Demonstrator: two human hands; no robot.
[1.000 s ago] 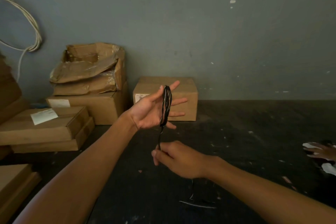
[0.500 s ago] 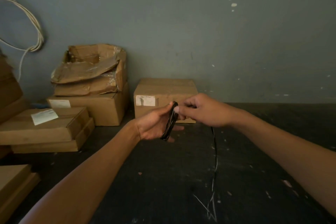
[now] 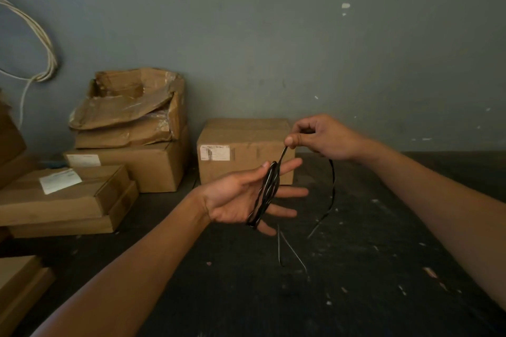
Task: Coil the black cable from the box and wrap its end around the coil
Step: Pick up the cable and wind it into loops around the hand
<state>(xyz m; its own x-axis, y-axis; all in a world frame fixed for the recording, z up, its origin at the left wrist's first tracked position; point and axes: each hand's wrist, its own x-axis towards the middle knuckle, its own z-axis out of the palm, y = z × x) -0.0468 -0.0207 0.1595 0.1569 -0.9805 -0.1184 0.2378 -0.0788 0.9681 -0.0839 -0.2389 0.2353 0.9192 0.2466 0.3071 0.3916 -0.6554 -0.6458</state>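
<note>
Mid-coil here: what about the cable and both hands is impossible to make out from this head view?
- Loop count in the coil on the left hand: strands overlap, too thin.
- The black cable tail's free end: lost against the dark floor.
- Cable inside the right hand: curled fingers hide it.
- Label text on the closed box: too small.

Black cable coil over left hand, end in right hand grip.
</note>
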